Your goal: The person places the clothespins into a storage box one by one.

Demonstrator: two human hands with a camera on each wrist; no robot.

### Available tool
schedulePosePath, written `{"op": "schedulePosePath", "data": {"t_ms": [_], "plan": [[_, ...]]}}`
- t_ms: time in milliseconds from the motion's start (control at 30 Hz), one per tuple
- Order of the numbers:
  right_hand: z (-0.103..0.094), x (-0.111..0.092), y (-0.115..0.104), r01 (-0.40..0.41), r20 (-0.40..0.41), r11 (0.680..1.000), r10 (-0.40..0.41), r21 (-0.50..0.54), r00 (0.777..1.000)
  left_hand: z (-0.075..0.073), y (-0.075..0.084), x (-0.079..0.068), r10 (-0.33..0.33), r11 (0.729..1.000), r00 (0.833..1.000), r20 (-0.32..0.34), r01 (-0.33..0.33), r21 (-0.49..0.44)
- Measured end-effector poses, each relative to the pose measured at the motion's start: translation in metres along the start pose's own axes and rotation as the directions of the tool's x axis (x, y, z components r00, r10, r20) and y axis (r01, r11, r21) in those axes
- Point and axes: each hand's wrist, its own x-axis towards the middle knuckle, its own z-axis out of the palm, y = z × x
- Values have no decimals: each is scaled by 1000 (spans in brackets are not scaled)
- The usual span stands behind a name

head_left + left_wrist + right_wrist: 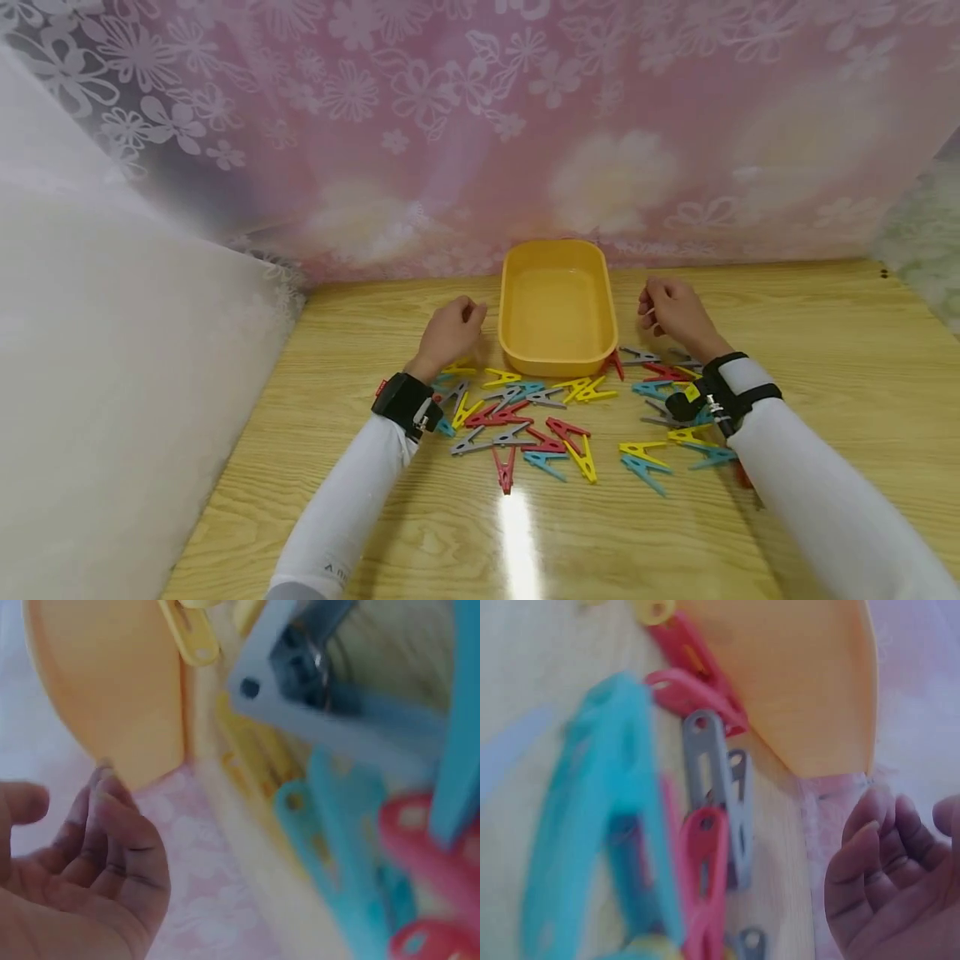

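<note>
A yellow plastic basin (pixel 558 367) stands near the back of the wooden table, nothing in it. To its left is my left hand (pixel 450 332), fingers loosely curled around nothing. My right hand (pixel 677 315) hovers on the basin's other side, likewise relaxed; the right wrist view shows its bent fingers (pixel 862 862) apart from the thumb. Plastic clothespins in red, yellow, blue and grey lie scattered before the basin, among them a red clothespin (pixel 505 471) closest to me. Close to the left wrist camera is a grey clothespin (pixel 337 727); a blue clothespin (pixel 604 817) looms in the right wrist view.
A pink flowered cloth (pixel 465 167) hangs behind the table (pixel 420 533). At the left rises a white surface (pixel 112 350). Both forearms, in white sleeves with black wrist straps, reach over the table, the right one partly covering several clothespins.
</note>
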Motion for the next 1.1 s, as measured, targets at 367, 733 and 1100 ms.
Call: {"op": "schedulePosePath", "data": {"t_ms": [367,733,1100], "plan": [[-8,-32,11,37,51,999,-37,1,998,12,-1,25,-111,906,987,114,148,-396],[-21,-53,15,90,67,996,-90,0,994,21,15,54,-138,987,988,71,144,-74],[-40,-68,36,79,15,997,-79,-1,997,39,29,67,-141,959,990,-11,139,246]]}}
